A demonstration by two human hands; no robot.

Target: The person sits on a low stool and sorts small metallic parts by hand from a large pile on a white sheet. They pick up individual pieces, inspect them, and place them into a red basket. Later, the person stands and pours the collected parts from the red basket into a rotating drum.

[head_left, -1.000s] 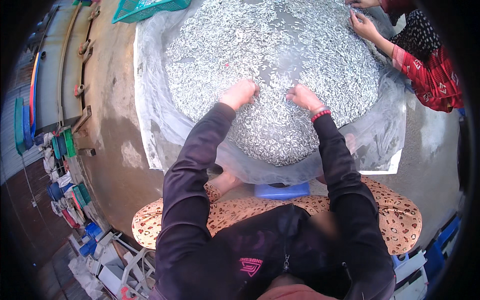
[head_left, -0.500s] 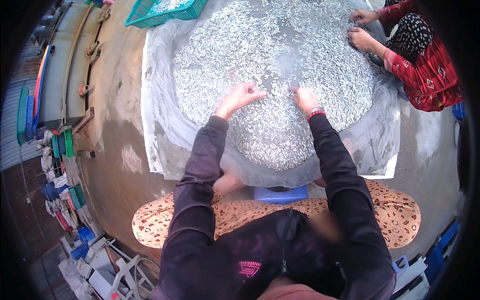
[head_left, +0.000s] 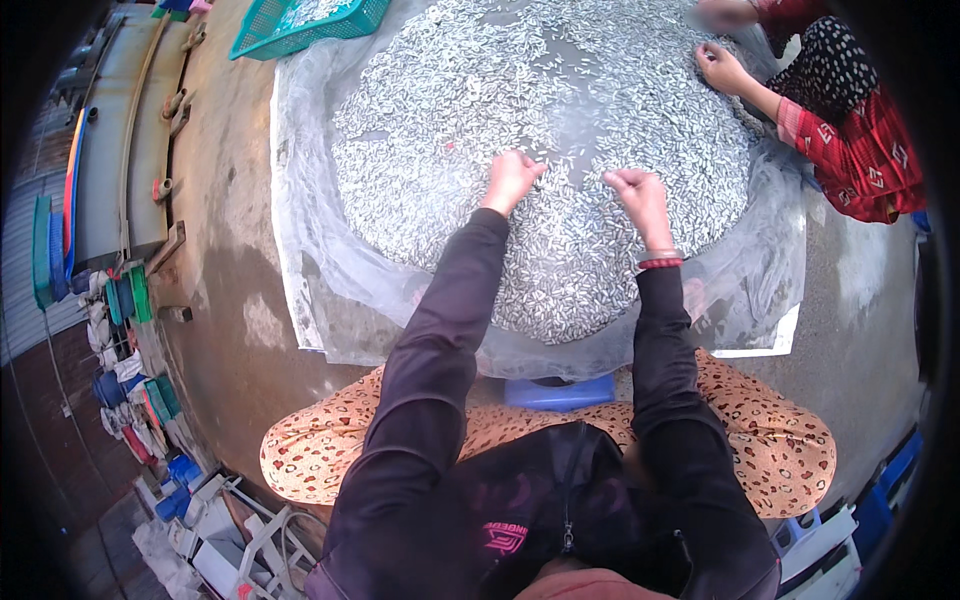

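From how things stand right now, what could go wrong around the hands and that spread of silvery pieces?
The right hand wears a red bracelet low over the silvery pieces; it might brush or drag some.

The mesh sheet lies loose and rumpled, its near edge close to the spotted trousers; a leg shifting could tug it and scatter pieces.

The green basket stands right by the sheet's far left corner; a knock might spill its contents.

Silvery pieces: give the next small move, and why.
Perhaps work the right hand into the silvery pieces: they lie dense around it, and its fingers are bent over them, as are those of the left hand. Whether either hand grips a piece is too small to tell.
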